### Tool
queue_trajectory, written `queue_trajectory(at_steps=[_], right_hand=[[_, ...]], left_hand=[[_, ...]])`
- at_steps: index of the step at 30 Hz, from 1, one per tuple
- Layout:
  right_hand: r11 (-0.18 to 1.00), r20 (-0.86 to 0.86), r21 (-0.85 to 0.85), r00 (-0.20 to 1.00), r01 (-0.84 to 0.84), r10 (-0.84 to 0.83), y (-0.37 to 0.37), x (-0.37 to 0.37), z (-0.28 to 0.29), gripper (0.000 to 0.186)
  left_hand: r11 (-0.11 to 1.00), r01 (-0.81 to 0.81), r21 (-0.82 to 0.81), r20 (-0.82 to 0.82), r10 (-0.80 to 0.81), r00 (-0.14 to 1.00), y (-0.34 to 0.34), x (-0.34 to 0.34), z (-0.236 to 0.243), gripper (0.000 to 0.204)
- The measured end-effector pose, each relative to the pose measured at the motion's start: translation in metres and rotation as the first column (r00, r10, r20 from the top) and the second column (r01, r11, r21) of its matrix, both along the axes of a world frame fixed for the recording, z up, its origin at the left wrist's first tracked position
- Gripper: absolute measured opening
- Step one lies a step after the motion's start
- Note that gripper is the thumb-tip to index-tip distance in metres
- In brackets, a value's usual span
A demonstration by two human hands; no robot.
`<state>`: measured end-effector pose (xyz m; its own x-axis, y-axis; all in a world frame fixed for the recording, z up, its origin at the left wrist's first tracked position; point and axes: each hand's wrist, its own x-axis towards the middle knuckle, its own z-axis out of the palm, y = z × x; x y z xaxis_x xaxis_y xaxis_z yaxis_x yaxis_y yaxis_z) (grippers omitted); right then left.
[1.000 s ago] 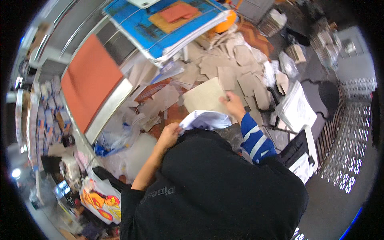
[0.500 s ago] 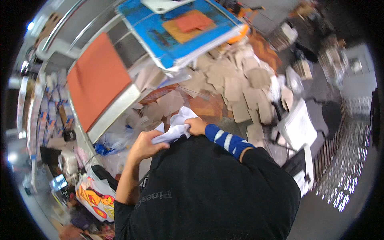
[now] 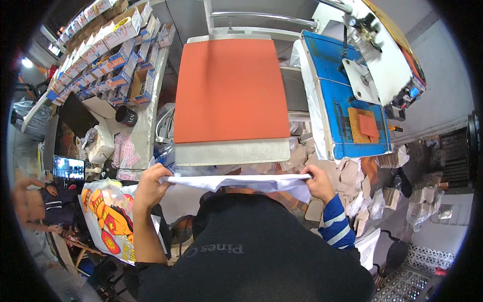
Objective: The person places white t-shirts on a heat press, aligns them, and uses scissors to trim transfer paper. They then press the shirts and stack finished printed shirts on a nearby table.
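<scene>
A white cloth (image 3: 241, 182) stretches between my two hands, in front of my chest. My left hand (image 3: 152, 185) is closed on one end, thumb on top. The other end is pinched in my right hand (image 3: 319, 184), whose forearm wears a blue sleeve with white stripes. The cloth's upper edge is nearly straight, and its lower part hangs in folds. Whether it is a garment I cannot tell. Just beyond it lies a flat orange pad (image 3: 230, 93) on a grey metal plate (image 3: 231, 154), and the cloth is apart from both.
Right of the pad stands a blue platen (image 3: 327, 65) under a white press head (image 3: 385, 48). Small boxes (image 3: 121, 75) fill a rack at left, near a phone (image 3: 69, 167) and a printed bag (image 3: 108, 216). Cardboard pieces (image 3: 347, 181) litter the floor. Another person's arm (image 3: 30, 201) shows far left.
My hands have moved apart, and the bunched cloth is now pulled out wide between them. The view has turned left, so the orange pad is now straight ahead.
</scene>
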<state>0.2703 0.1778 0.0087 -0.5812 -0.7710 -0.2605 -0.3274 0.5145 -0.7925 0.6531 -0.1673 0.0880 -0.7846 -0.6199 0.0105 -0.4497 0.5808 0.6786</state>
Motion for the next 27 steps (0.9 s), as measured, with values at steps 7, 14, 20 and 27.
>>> queue_trajectory(at_steps=[7, 14, 20, 27], right_hand=[[0.969, -0.376, 0.089, 0.909, 0.229, -0.18, -0.061, 0.018, 0.062, 0.021], [0.958, -0.15, -0.236, 0.968, 0.163, -0.202, -0.076, -0.012, 0.066, 0.023], [0.688, 0.632, -0.494, 0.763, 0.532, -0.136, -0.101, -0.044, 0.082, 0.019], [0.918, -0.023, -0.249, 0.946, 0.308, -0.324, -0.093, -0.076, 0.121, 0.014]], left_hand=[[0.984, -0.166, 0.062, 0.001, 0.167, 0.986, -0.091, -0.001, 0.007, 0.013], [0.961, 0.032, 0.276, -0.349, 0.069, 0.935, -0.134, -0.023, 0.009, 0.016], [0.888, 0.021, 0.458, -0.492, 0.234, 0.839, -0.152, -0.019, 0.019, 0.014], [0.853, 0.057, 0.519, -0.405, 0.186, 0.895, -0.153, -0.017, 0.046, 0.015]])
